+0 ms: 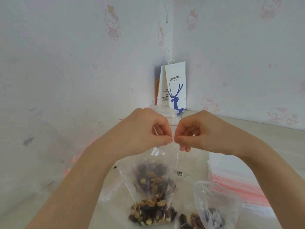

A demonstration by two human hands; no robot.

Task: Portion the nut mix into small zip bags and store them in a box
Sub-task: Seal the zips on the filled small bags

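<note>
Where bags of nut mix lie at the tabletop's near edge, the red strip of a zip bag is pinched above them by fingers of the left hand and right hand; a clear box is seen toward the far corner.

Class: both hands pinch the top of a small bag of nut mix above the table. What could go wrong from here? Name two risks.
1. The left hand and right hand pinch the zip bag at only one spot on its red strip. The rest may be left unsealed, and nuts could spill.
2. The open bag of nuts sits close by the right forearm. Lowering that arm might knock it over.
</note>
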